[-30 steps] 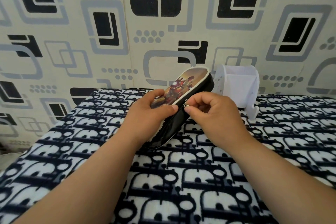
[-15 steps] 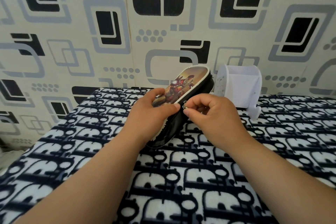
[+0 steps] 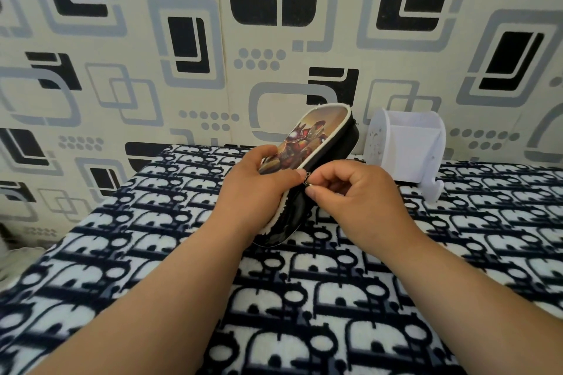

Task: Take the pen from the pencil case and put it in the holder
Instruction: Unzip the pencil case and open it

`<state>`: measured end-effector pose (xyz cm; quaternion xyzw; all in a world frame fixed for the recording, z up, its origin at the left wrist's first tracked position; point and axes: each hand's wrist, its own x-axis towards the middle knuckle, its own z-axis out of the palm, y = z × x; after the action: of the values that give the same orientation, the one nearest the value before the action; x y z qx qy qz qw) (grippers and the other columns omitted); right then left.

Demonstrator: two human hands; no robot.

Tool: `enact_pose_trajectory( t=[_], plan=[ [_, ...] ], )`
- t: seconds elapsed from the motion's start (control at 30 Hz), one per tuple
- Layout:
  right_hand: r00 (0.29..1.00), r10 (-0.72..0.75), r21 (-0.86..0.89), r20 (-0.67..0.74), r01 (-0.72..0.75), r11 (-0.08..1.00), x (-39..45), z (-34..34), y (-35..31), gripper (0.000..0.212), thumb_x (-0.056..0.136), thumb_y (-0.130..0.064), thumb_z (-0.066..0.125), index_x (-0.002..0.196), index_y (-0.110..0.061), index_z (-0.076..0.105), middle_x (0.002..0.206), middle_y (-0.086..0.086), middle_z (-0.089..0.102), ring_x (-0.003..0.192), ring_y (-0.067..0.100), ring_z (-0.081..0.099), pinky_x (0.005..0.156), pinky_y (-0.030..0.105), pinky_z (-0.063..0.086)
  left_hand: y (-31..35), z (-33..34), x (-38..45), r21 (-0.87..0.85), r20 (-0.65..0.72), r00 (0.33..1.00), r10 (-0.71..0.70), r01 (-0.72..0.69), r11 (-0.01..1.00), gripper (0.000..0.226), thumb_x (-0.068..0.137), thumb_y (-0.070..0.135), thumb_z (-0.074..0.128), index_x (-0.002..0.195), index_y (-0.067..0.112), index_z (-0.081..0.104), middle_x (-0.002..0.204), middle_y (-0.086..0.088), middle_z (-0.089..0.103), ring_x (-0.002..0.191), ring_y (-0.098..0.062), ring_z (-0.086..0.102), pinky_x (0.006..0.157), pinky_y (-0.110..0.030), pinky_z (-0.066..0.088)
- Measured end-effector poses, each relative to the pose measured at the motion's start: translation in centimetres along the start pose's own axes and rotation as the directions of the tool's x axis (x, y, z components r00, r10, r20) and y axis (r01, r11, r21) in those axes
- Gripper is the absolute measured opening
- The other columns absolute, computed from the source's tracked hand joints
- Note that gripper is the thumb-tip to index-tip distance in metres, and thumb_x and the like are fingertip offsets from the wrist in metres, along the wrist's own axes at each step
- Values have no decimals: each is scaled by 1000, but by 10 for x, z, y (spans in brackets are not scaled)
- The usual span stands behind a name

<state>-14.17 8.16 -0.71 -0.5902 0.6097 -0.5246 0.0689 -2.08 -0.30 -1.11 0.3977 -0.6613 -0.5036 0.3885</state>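
Observation:
A black pencil case with an armoured-figure picture on its lid stands tilted on its edge in the middle of the patterned surface. My left hand grips its near end from the left, thumb on the picture. My right hand pinches the small metal zipper pull at the case's right side between thumb and forefinger. The white plastic holder stands just right of the case, against the wall. No pen shows; the case's inside is hidden.
A black-and-white patterned blanket covers the surface, which ends at the patterned wall behind. The blanket's left edge drops away at the lower left.
The view has shifted slightly. My right hand has slid the zipper pull a little farther along the case, away from me; my left hand keeps its hold.

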Motion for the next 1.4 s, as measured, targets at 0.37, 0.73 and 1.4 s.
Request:
enact_pose_trajectory(
  t=[0.37,0.73,1.4],
  plan=[
    [994,-62,-55,92,68,996,-2,5,-4,18,72,-13,71,68,-29,65,68,-14,62,66,-1,55,60,6,41,0,-2,2,-144,-74,996,-41,29,989,60,65,27,76,118,29,49,105,2,61,92,-17,62,81,-36,50],
    [985,-94,-63,148,104,993,-4,6,-7,13,72,-15,73,70,-27,68,69,-16,63,72,-1,58,67,9,44,1,-5,6,-281,-126,983,-130,90,955,69,62,32,76,122,30,42,110,-4,64,95,-24,64,90,-49,50],
    [974,-156,-141,167,180,974,-6,6,-9,10,71,-17,73,70,-26,68,69,-20,61,78,-1,56,72,10,42,-6,-11,24,-457,-198,932,-303,186,870,76,73,41,69,136,29,29,120,-8,55,102,-29,55,83,-44,46]
  ],
)
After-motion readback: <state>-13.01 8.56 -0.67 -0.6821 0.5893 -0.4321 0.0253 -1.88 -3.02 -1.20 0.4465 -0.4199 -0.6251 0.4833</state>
